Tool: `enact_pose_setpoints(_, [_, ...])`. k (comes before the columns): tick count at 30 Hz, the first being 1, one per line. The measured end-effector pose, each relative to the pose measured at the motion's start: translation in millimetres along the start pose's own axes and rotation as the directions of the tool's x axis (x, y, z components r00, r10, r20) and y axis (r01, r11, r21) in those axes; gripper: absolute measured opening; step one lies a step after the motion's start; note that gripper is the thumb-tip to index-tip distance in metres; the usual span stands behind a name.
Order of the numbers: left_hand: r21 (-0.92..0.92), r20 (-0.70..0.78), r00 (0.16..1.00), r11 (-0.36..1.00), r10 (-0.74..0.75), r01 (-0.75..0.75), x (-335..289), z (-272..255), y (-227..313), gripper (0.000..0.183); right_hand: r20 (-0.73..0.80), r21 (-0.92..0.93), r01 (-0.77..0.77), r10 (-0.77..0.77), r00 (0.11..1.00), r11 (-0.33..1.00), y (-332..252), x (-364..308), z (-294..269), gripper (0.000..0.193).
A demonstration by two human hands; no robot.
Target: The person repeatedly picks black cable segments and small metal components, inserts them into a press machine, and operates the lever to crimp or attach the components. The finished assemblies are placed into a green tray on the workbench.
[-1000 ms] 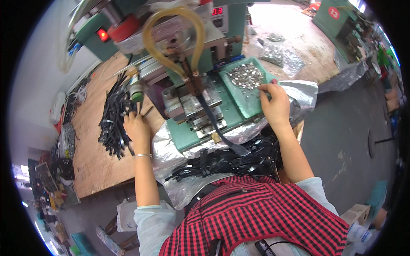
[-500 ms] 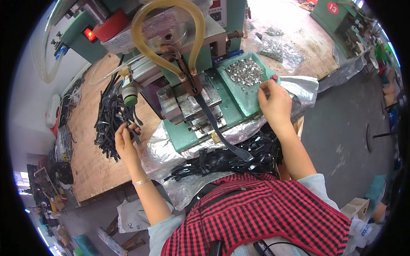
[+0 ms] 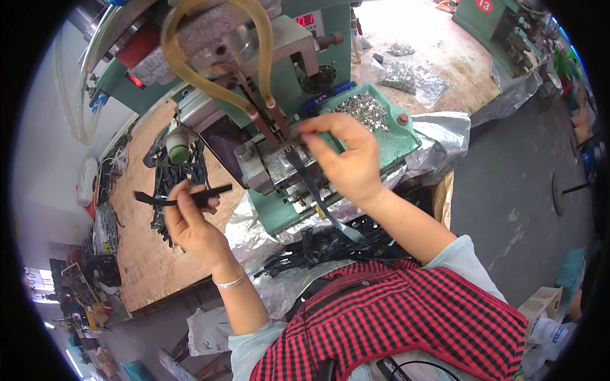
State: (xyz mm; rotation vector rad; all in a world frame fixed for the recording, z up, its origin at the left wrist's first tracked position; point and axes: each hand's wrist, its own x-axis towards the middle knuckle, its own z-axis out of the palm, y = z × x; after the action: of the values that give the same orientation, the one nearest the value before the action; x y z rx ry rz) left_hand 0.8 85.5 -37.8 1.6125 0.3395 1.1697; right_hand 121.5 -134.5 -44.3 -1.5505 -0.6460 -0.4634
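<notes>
My left hand (image 3: pixel 198 230) pinches a short flat black strap (image 3: pixel 218 192), held crosswise above the wooden table. Behind it lies a loose pile of black straps (image 3: pixel 180 171). Over the green bench machine, my right hand (image 3: pixel 352 159) has its thumb and fingers pinched together beside the copper-coloured electrodes (image 3: pixel 274 120). Those fingertips are slightly blurred, so whatever they hold is too small to make out. Another black strap (image 3: pixel 310 181) has one end under the electrodes and hangs toward me. A green tray (image 3: pixel 400 143) holds many small shiny metal pieces (image 3: pixel 365 111), partly behind my right hand.
A red button (image 3: pixel 403 119) sits on the tray's right corner. Yellowish hoses (image 3: pixel 265 57) loop over the machine head. More black straps (image 3: pixel 330 244) lie along the front edge near my apron. Bags of metal pieces (image 3: pixel 399 75) rest at the back right.
My right hand has moved left from the tray's edge to the electrodes. My left hand has raised a strap off the pile. The camera view has shifted slightly.
</notes>
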Motion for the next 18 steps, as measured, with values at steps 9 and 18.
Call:
enact_pose_setpoints(9, [-0.210,0.147,0.913,0.914,0.380,-0.347,30,44,66,0.009,0.138,0.469,-0.359,0.335,0.932,0.806,-39,6,17,0.048])
enact_pose_setpoints(18, [-0.056,0.533,0.370,0.469,0.760,-0.882,-29,69,43,0.026,0.231,0.043,-0.240,0.224,0.947,0.970,-5,14,-33,0.051])
